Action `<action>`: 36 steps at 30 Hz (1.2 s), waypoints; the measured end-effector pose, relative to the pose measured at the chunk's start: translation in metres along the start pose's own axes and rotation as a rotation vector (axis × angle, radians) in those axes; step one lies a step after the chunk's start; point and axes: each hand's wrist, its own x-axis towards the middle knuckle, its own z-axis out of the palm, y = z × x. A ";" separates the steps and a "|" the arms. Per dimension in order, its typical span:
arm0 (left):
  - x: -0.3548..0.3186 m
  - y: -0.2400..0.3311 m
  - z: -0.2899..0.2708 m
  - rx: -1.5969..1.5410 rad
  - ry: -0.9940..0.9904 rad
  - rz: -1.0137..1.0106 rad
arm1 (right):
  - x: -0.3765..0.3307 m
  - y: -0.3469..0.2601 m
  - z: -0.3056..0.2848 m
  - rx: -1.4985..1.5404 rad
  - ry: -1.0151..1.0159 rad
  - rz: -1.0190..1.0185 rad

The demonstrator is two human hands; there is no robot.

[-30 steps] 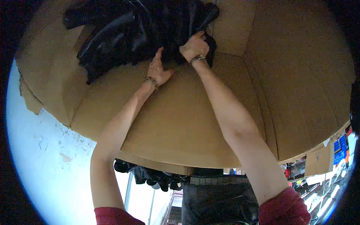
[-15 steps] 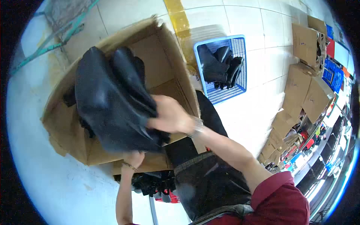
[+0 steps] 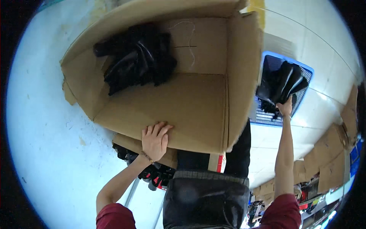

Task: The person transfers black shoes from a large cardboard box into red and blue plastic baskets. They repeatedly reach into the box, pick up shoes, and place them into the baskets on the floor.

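Note:
A large open cardboard box (image 3: 171,110) stands in front of me, tilted toward me. My left hand (image 3: 154,143) lies over its near edge, fingers apart on the inner wall. In the box's far left part lies a heap of black leather pieces (image 3: 139,57), shaped like boot uppers. My right arm reaches out to a blue plastic basket (image 3: 305,71) on the right. There my right hand (image 3: 285,107) grips the near end of a shiny black leather piece (image 3: 288,80), which lies in or over the basket. Its fingertips are partly hidden.
Under the big box are another cardboard piece (image 3: 126,141) and dark items with red parts (image 3: 154,177). A black padded surface (image 3: 206,198) is close in front of me. More cardboard boxes (image 3: 324,160) line the right side. Pale floor tiles surround the basket.
The black leather piece has left the box and moved right to the basket in my right hand. My left hand let go and came onto the box's near edge. My view shifted left.

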 end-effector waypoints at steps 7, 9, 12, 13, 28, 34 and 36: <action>0.028 -0.069 -0.003 -0.663 -0.128 -0.170 | 0.012 -0.012 -0.039 0.002 -0.244 -0.158; 0.073 -0.101 0.009 -0.441 -0.227 -0.332 | -0.012 0.023 -0.103 0.044 0.008 -0.401; 0.103 -0.182 0.033 -0.204 -0.133 -0.416 | -0.114 -0.153 -0.197 0.285 0.078 -0.356; 0.118 -0.205 0.043 -0.104 -0.072 -0.416 | -0.152 -0.209 -0.224 0.327 0.139 -0.454; 0.153 -0.402 -0.009 -0.267 0.415 -0.402 | -0.175 -0.654 0.130 0.494 -0.200 -0.730; 0.210 -0.352 0.018 -0.451 0.408 -0.343 | -0.108 -0.705 0.195 0.420 -0.135 -0.681; 0.258 -0.337 0.042 -0.314 0.487 -0.374 | -0.050 -0.666 0.212 0.324 0.014 -0.613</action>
